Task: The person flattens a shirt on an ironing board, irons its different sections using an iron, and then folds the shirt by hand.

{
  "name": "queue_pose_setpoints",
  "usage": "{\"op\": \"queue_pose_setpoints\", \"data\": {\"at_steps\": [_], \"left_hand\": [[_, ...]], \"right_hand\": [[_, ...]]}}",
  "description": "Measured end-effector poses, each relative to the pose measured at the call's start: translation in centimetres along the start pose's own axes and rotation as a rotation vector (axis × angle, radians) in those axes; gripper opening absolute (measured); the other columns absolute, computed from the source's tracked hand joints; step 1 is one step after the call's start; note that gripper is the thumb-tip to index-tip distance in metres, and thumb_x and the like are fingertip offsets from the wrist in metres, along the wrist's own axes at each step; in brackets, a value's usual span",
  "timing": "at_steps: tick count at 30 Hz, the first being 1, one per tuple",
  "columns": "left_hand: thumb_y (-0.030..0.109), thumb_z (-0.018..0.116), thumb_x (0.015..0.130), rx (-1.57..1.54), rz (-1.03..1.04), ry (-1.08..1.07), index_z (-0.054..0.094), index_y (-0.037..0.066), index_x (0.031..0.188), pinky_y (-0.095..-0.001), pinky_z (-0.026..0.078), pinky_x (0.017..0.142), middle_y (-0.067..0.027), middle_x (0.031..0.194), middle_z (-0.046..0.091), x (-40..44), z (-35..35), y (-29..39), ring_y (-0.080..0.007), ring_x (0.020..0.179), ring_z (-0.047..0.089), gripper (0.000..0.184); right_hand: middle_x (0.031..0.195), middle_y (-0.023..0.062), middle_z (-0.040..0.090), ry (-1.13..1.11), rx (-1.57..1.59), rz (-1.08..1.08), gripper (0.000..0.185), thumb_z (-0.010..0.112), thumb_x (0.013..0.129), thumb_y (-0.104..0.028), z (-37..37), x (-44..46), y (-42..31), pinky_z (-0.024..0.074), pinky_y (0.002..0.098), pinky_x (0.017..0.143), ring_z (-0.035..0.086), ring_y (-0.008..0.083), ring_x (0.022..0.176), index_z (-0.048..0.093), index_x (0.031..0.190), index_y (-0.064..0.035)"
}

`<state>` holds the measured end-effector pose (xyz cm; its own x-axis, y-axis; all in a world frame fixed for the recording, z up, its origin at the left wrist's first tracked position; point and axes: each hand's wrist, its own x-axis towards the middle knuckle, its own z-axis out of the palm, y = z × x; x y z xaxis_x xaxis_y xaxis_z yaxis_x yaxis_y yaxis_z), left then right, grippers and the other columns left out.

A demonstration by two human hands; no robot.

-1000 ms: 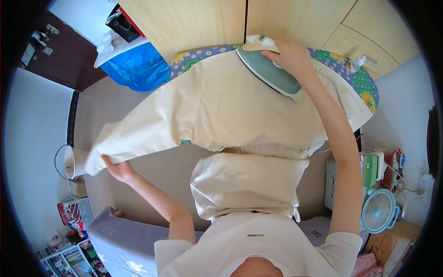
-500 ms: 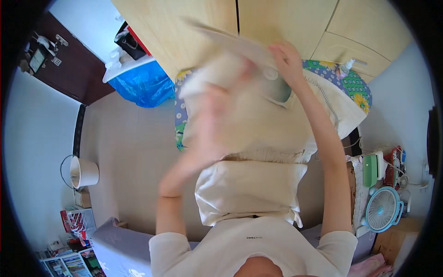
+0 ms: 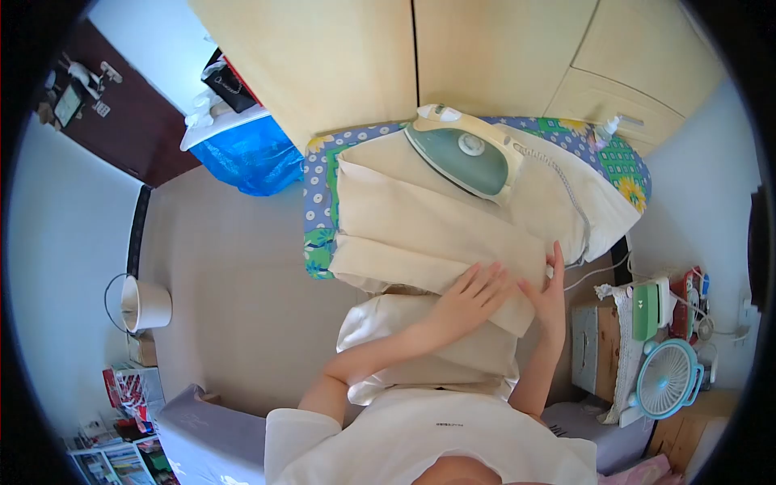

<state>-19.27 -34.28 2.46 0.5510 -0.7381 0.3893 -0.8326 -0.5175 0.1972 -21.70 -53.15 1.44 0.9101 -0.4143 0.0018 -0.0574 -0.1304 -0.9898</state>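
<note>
A cream cloth lies folded over the flower-patterned ironing board, its near edge hanging toward my lap. My left hand rests flat on the near part of this cloth, fingers extended. Beside it, my right hand is at the cloth's right edge, thumb and fingers apart. Further back, a green and cream iron sits on the cloth, clear of both hands. Its cord runs down over the fabric on the right.
A spray bottle stands at the board's back right. Wooden cabinets rise behind. To the right are a small fan and a green box. A blue bag and a white bucket are on the left.
Both hands have come down and toward me from above the board. The cloth, blurred and raised before, now lies spread in flat folds, and the iron is fully visible.
</note>
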Motion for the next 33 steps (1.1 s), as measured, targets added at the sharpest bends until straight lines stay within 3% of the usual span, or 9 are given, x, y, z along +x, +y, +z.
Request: {"op": "queue_pose_setpoints", "data": {"at_steps": [2, 6, 8, 10, 16, 23, 26, 28, 33], "left_hand": [[0.015, 0.055, 0.074, -0.159, 0.151, -0.052, 0.045, 0.012, 0.126, -0.0479, 0.025, 0.103, -0.0091, 0.131, 0.043, -1.4, -1.4, -0.9, -0.0286, 0.125, 0.036, 0.054], [0.015, 0.062, 0.071, 0.347, -0.125, -0.01, 0.05, 0.012, 0.121, -0.0526, 0.026, 0.1, -0.0088, 0.128, 0.047, -5.1, -4.6, -5.5, -0.0272, 0.122, 0.04, 0.052], [0.008, 0.065, 0.066, 0.318, -0.35, 0.096, 0.053, 0.01, 0.116, -0.0491, 0.031, 0.097, -0.009, 0.12, 0.052, -7.9, -5.7, -8.4, -0.0274, 0.115, 0.046, 0.052], [-0.002, 0.066, 0.061, 0.195, -0.525, 0.356, 0.059, 0.009, 0.107, -0.0412, 0.042, 0.083, -0.0079, 0.106, 0.059, -9.5, -7.0, -8.9, -0.0272, 0.1, 0.054, 0.048], [-0.007, 0.065, 0.062, 0.112, -0.682, 0.607, 0.064, 0.011, 0.087, -0.0275, 0.044, 0.052, -0.0049, 0.083, 0.059, -13.4, -4.4, -10.1, -0.0223, 0.074, 0.059, 0.031], [-0.004, 0.063, 0.064, 0.428, -0.451, 0.565, 0.064, 0.009, 0.087, -0.0304, 0.045, 0.06, -0.0056, 0.085, 0.06, -12.1, -4.6, -10.1, -0.0238, 0.078, 0.059, 0.027], [-0.004, 0.062, 0.062, 0.366, -0.478, 0.555, 0.064, 0.008, 0.087, -0.0309, 0.046, 0.064, -0.0064, 0.087, 0.061, -11.1, -5.1, -10.5, -0.0237, 0.079, 0.06, 0.028], [-0.006, 0.059, 0.059, 0.239, -0.434, 0.457, 0.064, 0.008, 0.088, -0.0304, 0.046, 0.064, -0.0067, 0.088, 0.061, -10.9, -5.1, -11.3, -0.0234, 0.078, 0.06, 0.033], [-0.007, 0.057, 0.057, 0.142, -0.459, 0.535, 0.064, 0.007, 0.091, -0.0302, 0.047, 0.065, -0.0064, 0.087, 0.061, -10.4, -4.6, -11.7, -0.0234, 0.075, 0.059, 0.038]], "right_hand": [[0.119, 0.0117, 0.046, -0.004, 0.042, 0.105, 0.079, 0.061, 0.069, 0.012, -0.6, 0.1, -0.9, 0.0419, 0.0293, 0.089, 0.048, 0.0199, 0.108, 0.026, 0.137, -0.0053], [0.124, 0.0143, 0.042, 0.139, 0.224, -0.173, 0.078, 0.062, 0.07, 0.008, -2.5, 0.1, -2.8, 0.0425, 0.0294, 0.089, 0.049, 0.0202, 0.107, 0.026, 0.137, -0.0063], [0.127, 0.014, 0.041, 0.246, 0.165, -0.313, 0.076, 0.064, 0.071, 0.006, -3.1, 0.3, -4.1, 0.0445, 0.0296, 0.087, 0.049, 0.0198, 0.109, 0.027, 0.137, -0.006], [0.128, 0.013, 0.04, 0.206, 0.186, -0.237, 0.075, 0.064, 0.072, 0.006, -2.9, 0.6, -4.0, 0.0446, 0.0297, 0.087, 0.048, 0.0197, 0.11, 0.028, 0.136, -0.0058], [0.131, 0.0097, 0.033, 0.166, -0.022, -0.129, 0.068, 0.062, 0.071, 0.007, -2.1, 1.2, 1.2, 0.0362, 0.0333, 0.098, 0.037, 0.0205, 0.121, 0.035, 0.132, -0.0055], [0.131, 0.0104, 0.034, 0.208, -0.245, -0.291, 0.063, 0.059, 0.073, 0.009, -3.2, 0.9, 2.4, 0.042, 0.0298, 0.091, 0.045, 0.019, 0.113, 0.037, 0.13, -0.0045], [0.126, 0.0105, 0.04, 0.238, 0.111, -0.19, 0.057, 0.058, 0.074, 0.008, -3.2, 0.5, 1.1, 0.036, 0.031, 0.097, 0.041, 0.0185, 0.116, 0.041, 0.127, -0.0032], [0.123, 0.0116, 0.044, 0.274, -0.336, -0.365, 0.054, 0.054, 0.07, 0.008, -3.3, 0.7, 0.3, 0.0289, 0.0326, 0.101, 0.039, 0.0207, 0.119, 0.046, 0.123, -0.0024], [0.121, 0.0143, 0.044, 0.297, -0.376, -0.366, 0.055, 0.046, 0.062, 0.008, -3.9, -0.2, 0.8, 0.0265, 0.0355, 0.102, 0.04, 0.0271, 0.118, 0.051, 0.116, -0.0027]]}}
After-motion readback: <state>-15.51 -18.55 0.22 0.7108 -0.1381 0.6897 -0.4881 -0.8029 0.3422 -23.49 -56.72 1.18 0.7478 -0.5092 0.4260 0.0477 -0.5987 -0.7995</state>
